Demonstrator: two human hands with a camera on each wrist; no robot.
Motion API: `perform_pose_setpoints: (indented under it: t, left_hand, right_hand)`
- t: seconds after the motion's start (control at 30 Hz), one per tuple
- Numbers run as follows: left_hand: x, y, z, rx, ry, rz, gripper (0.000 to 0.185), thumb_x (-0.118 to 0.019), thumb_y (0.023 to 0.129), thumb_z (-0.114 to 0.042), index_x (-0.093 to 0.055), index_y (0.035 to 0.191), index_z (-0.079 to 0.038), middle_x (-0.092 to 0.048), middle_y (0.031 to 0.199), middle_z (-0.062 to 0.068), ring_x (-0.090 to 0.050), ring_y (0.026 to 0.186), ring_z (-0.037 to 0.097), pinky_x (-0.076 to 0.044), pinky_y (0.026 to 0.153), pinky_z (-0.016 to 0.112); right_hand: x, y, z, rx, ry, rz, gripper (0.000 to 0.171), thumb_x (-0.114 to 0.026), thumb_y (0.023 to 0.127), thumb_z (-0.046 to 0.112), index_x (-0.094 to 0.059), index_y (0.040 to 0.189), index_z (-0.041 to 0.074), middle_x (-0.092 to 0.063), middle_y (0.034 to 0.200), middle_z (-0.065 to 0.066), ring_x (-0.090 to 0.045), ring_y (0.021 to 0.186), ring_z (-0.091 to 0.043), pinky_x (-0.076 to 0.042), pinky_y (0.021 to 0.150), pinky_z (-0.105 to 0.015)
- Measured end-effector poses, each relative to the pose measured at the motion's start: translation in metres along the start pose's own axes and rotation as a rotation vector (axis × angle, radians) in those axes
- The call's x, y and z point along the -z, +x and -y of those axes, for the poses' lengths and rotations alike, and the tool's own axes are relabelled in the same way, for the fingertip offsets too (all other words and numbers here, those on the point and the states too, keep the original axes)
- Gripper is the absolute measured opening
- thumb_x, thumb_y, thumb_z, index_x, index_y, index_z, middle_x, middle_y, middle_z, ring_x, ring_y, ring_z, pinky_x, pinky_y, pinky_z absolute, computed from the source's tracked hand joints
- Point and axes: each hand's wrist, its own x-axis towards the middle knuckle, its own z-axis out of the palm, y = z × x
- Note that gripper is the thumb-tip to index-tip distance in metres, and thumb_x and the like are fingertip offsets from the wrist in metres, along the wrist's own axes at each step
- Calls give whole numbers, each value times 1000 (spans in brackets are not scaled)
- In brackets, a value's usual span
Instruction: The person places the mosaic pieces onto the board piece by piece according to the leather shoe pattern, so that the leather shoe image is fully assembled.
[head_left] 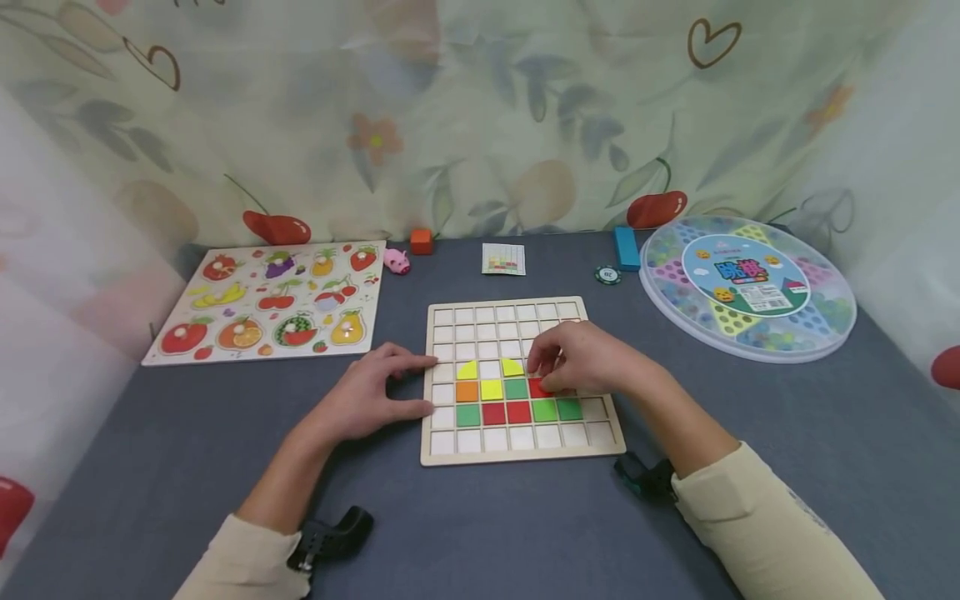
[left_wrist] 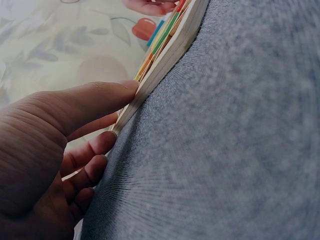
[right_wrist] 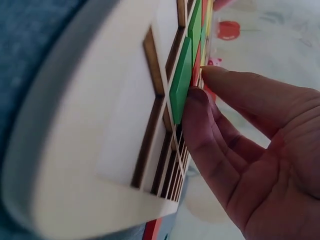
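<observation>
Now | L hand [head_left: 367, 400] flat vs wooden grid board [head_left: 450, 446] edge | R hand [head_left: 585, 360] grip pinches red square tile [head_left: 538, 387]

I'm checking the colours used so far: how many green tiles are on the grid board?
4: one green tile in the upper coloured row, three in the row below. The right hand may hide more.

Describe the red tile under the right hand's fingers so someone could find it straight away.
Start at the wooden grid board mid-table, between both hands. In its middle coloured row, the red tile lies under the right hand, right of a green one; the other reds sit lower.
</observation>
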Motion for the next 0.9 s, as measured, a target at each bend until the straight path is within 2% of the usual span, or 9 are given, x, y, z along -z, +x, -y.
perform_pose_setpoints:
  t: [0.27,0.47,0.63,0.77,0.9]
  left_hand:
    - [0,1,0,-9,-5,-2,62,-84,86,-37,-64,143,-22,-57,128,8,-52,114,26,-43,91,41]
    - [0,0,1,-11,1,-5,61,-84,86,-36,-64,143,-21,-58,128,8,-53,114,26,-43,93,42]
    - [1,0,1,-4,0,-4,61,-84,87,-37,-64,143,-22,-57,128,8,-53,115,26,-43,92,42]
    - [1,-1,0,2,-1,-2,61,-84,87,-37,-64,143,-22,-57,128,8,-52,114,26,-42,91,41]
    - [0,-1,0,0,-2,-1,61,-84,87,-38,-65,142,-22,-57,128,8,-52,114,26,-43,90,41]
  right_hand:
    - [16,-17,-14,-83,10,-63,14,-73,92,11,-76,106,13,-66,91,-4,-57,86,-22,-48,72,-33]
    - [30,-28,-35,-152,7,-102,21,-75,93,15,-74,113,11,-68,97,-7,-60,83,-22,-50,72,-33]
    - [34,-34,-49,-164,-16,-91,22,-74,93,12,-72,114,8,-69,103,-9,-60,88,-22,-51,74,-33]
    - [33,-36,-52,-186,-13,-47,24,-75,92,13,-70,114,5,-66,98,-9,-58,86,-21,-49,71,-33]
    - [30,-37,-55,-188,-31,-56,20,-76,91,12,-70,109,4,-64,91,-6,-56,82,-20,-47,71,-33]
